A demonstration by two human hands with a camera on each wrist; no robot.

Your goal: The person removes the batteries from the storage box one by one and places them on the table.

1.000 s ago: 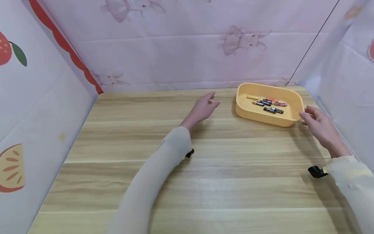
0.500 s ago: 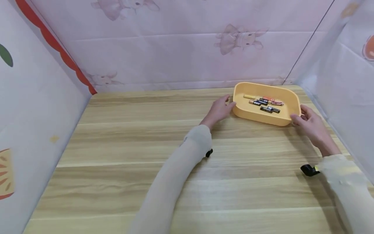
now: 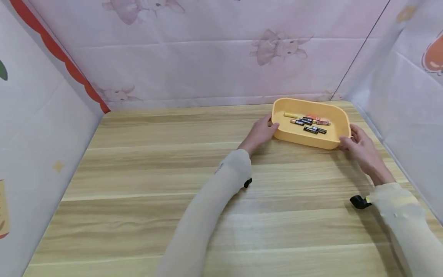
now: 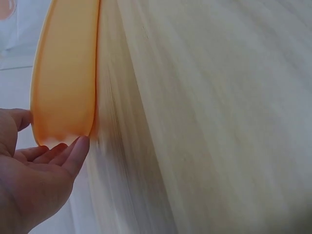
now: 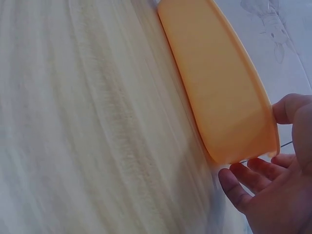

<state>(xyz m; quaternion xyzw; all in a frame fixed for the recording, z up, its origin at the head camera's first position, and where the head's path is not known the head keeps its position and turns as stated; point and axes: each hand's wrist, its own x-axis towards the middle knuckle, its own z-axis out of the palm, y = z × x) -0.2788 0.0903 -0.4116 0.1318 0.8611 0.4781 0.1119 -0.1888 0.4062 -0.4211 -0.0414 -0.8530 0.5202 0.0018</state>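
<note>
A yellow tray (image 3: 337, 119) sits near the far right corner of the wooden surface (image 3: 173, 184), with several batteries (image 3: 309, 122) lying loose inside it. The left hand (image 3: 261, 132) grips the tray's left end, thumb over the rim and fingers curled beneath. The right hand (image 3: 360, 148) grips its near right corner the same way. Printed fabric walls (image 3: 207, 57) close in along the far and right edges, just beside the tray. The surface runs broad toward the left and near edges. The battery labels are too small to read.
</note>
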